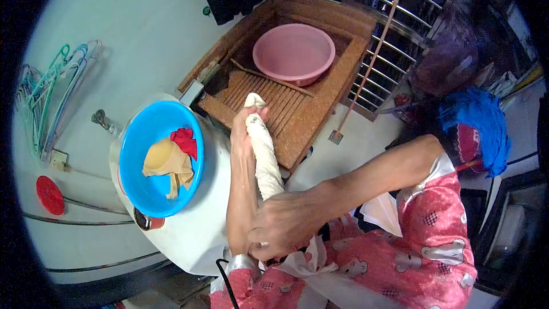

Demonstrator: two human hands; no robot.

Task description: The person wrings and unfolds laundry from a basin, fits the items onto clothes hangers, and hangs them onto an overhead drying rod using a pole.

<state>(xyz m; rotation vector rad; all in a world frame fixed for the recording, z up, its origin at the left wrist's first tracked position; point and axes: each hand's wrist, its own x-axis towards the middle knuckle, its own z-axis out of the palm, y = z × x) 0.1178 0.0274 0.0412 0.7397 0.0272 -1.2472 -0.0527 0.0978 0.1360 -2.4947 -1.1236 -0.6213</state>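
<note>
A twisted white cloth (265, 157) stretches between my two hands, in front of the ribbed washboard part of a brown stone sink (337, 100). My left hand (247, 123) is wrapped round its far end, and a short bit of cloth sticks out beyond the fingers. My right hand (283, 223) is closed on the near end, close to my body and over my left forearm. To the left, a blue basin (132, 186) on a white surface holds a beige garment (166, 159) and a red cloth (184, 142).
A pink basin (294, 51) sits in the sink. Hangers (51, 97) hang on the left wall above a red disc (50, 195). A long pole (372, 63) leans against the barred window. Blue material (480, 126) is at the right.
</note>
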